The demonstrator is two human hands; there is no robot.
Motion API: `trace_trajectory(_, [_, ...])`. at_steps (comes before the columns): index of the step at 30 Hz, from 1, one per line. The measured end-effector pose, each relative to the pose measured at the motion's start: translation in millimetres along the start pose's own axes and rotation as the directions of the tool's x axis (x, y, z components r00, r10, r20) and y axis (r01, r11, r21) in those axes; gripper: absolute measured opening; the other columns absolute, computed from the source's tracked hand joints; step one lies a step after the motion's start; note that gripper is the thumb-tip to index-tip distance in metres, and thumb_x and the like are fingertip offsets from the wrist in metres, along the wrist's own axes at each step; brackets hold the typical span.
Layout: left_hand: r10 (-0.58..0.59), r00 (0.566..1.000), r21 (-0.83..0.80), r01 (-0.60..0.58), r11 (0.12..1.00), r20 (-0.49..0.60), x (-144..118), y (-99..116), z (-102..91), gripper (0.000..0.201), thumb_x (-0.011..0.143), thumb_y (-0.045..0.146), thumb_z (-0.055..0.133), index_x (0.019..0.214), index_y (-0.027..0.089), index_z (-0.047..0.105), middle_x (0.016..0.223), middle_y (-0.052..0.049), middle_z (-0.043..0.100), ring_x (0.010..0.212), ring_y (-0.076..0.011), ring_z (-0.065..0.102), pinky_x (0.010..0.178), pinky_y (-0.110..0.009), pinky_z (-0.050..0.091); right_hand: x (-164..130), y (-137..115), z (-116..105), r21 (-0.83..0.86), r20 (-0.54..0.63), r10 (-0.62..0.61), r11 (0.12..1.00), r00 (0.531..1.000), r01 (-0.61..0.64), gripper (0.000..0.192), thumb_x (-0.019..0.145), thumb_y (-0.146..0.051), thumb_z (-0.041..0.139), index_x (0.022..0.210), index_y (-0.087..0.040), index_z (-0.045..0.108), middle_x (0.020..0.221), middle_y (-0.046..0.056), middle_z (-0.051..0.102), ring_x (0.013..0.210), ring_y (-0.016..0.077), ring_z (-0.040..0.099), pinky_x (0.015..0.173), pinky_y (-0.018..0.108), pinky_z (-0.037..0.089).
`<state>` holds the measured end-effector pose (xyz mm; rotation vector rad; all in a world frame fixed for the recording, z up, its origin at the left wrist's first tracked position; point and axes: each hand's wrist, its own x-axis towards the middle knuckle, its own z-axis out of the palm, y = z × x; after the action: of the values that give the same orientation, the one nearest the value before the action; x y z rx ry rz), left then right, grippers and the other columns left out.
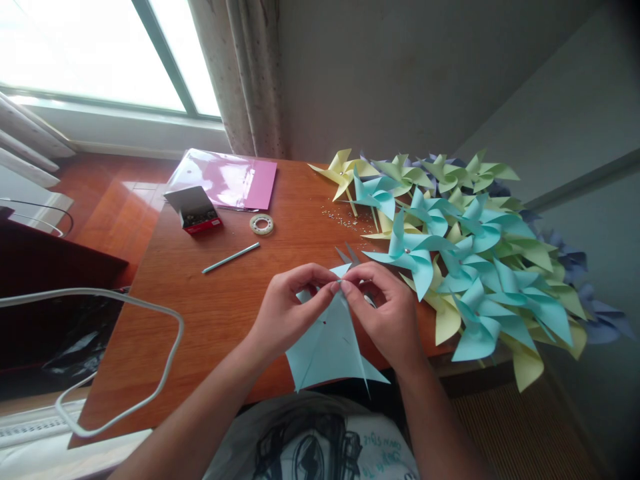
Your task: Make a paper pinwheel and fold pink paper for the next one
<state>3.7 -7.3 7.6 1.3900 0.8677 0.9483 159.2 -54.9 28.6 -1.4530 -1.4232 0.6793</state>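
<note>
A light blue paper sheet (327, 353), cut along its diagonals, hangs between my hands over the table's near edge. A small dark hole or dot shows near its middle. My left hand (300, 297) pinches the sheet's upper part between thumb and fingers. Close against it, my right hand (380, 303) pinches the same part from the other side. The thumb tips almost meet; what lies just under the fingertips is hidden. Behind my right hand lies a pair of scissors (349, 255), blades pointing away, handles mostly covered.
Many finished paper pinwheels (480, 227) pile up on the right. Left on the wooden table (165, 293) lie a paper stick (231, 258), a tape roll (261, 225), a small open box (197, 217) and a pack of pink paper (261, 185). A white cable (175, 347) loops over the left edge.
</note>
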Motion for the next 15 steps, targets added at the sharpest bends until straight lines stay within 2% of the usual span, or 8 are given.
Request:
trace_trajectory(11, [0.015,1.0,0.025,-0.015,1.0,0.012,-1,-1,-0.4,0.01,0.087,0.026,0.073,0.084,0.017,0.074,0.074,-0.002,0.07,0.068,-0.0139,0.06,0.063,-0.024,0.048,1,2,2,0.008,0.024,-0.002,1.0,1.0,0.002,0.01,0.094,-0.02,0.061,0.085,-0.022,0.064,0.086,0.001,0.065,0.082,0.018,0.065,0.072,0.03,0.055])
trace_trajectory(13, [0.01,1.0,0.027,-0.01,1.0,0.006,-1,-1,-0.9,0.011,0.087,0.027,0.073,0.085,0.016,0.074,0.074,-0.002,0.071,0.069,-0.0144,0.061,0.063,-0.024,0.049,1,2,-2,0.0,0.026,0.007,1.0,1.0,-0.007,0.009,0.095,-0.023,0.059,0.088,-0.023,0.065,0.089,0.002,0.067,0.085,0.0187,0.066,0.074,0.03,0.056])
trace_trajectory(15, [0.005,1.0,0.036,-0.005,0.999,-0.006,-1,-2,-1.4,0.011,0.086,0.027,0.073,0.085,0.016,0.074,0.075,-0.003,0.071,0.069,-0.0147,0.061,0.063,-0.024,0.049,-2,5,-9,-0.079,0.005,0.026,0.997,1.0,-0.026,0.009,0.097,-0.026,0.058,0.097,-0.023,0.067,0.096,0.004,0.07,0.088,0.0196,0.068,0.076,0.031,0.057])
